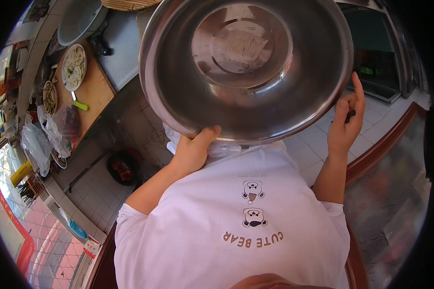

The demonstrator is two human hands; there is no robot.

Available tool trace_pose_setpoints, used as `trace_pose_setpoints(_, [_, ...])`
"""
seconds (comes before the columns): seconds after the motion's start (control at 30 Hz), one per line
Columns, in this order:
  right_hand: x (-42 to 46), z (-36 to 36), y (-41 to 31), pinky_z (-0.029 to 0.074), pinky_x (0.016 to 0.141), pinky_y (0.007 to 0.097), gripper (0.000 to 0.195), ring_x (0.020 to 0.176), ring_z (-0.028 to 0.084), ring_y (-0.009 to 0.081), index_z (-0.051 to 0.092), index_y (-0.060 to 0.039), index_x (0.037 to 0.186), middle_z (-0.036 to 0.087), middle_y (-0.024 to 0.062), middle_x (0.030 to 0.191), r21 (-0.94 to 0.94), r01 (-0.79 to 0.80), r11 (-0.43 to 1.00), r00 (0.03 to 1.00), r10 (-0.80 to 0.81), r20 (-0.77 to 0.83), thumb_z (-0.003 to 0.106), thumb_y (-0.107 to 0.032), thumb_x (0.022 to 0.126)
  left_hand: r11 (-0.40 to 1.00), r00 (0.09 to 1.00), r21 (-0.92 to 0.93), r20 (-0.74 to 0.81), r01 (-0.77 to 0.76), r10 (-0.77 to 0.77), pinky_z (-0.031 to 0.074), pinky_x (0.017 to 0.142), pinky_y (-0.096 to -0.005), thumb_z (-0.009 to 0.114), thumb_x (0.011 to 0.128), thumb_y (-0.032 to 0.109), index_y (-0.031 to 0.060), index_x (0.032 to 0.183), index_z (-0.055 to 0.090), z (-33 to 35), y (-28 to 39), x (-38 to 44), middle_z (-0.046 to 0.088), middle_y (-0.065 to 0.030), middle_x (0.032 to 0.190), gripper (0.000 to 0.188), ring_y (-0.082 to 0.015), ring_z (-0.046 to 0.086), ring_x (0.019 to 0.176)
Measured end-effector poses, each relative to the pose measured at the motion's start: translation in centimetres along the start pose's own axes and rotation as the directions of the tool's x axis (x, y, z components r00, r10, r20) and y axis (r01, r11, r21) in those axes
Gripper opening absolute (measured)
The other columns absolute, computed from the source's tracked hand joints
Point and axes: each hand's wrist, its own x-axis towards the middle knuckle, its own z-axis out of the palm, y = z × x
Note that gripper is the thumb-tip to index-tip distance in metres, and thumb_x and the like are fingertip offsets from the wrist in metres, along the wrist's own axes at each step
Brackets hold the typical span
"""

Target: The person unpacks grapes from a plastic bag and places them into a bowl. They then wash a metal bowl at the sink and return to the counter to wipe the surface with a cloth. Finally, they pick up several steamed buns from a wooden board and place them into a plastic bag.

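A large, shiny stainless-steel basin (246, 108) is tilted, its inside facing the camera and embossed marks on its round bottom. My left hand (193, 150) grips its near-left rim, thumb inside and fingers hidden behind. Beside the right rim, my right hand (343, 126) has its fingers curled around a small dark object (350, 115), whose kind I cannot tell. The index finger points up close to the rim; whether it touches the metal is unclear. Part of a clear plastic bag (224, 149) shows under the basin's near edge, against the white T-shirt.
At left, a wooden board (94, 86) bears a plate of pale food (74, 67), a smaller dish (50, 97), a green-handled knife (81, 105) and plastic bags (36, 144). A pale plastic basket (81, 21) stands beyond. A dark pan (123, 168) lies lower. Brown wooden trim (379, 148) curves at right.
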Motion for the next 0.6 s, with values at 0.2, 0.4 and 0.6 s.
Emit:
trace_pose_setpoints(0.2, [0.1, -1.8, 1.8, 0.035, 0.059, 0.0203, 0.027, 0.063, 0.043, 0.0064, 0.058, 0.0008, 0.087, 0.051, -0.0011, 0.067, 0.079, -0.48, 0.874, 0.87, 0.462, 0.174, 0.062, -0.026, 0.081, 0.991, 0.995, 0.119, 0.072, 0.056, -0.065, 0.037, 0.08, -0.0265, 0.05, 0.081, 0.01, -0.0015, 0.101, 0.054, 2.6, 2.0, 2.8, 0.056, -0.0031, 0.097, 0.023, -0.0119, 0.047, 0.091])
trace_pose_setpoints(0.4, [1.3, -2.9, 4.8, 0.036, 0.062, 0.0207, 0.022, 0.065, 0.045, 0.0067, 0.058, 0.0005, 0.086, 0.053, -0.0004, 0.069, 0.35, -0.646, 0.679, 0.743, 0.664, 0.084, 0.06, -0.021, 0.081, 0.984, 0.982, 0.129, 0.155, -0.126, 0.106, 0.038, 0.08, -0.0267, 0.055, 0.084, 0.02, -0.0016, 0.106, 0.052, 6.2, 4.5, 6.5, 0.055, -0.0038, 0.1, 0.031, -0.0125, 0.047, 0.092])
trace_pose_setpoints(0.6, [6.8, -3.1, 5.8, 0.038, 0.07, 0.0229, 0.024, 0.075, 0.049, 0.01, 0.058, 0.0039, 0.092, 0.058, 0.0033, 0.081, 0.263, -0.732, 0.628, 0.639, 0.767, -0.052, 0.057, -0.019, 0.083, 0.997, 0.904, 0.059, 0.426, -0.057, 0.026, 0.034, 0.092, -0.0312, 0.06, 0.083, 0.028, -0.002, 0.118, 0.046, 8.8, 7.3, 12.2, 0.053, -0.0074, 0.113, 0.048, -0.0167, 0.046, 0.105])
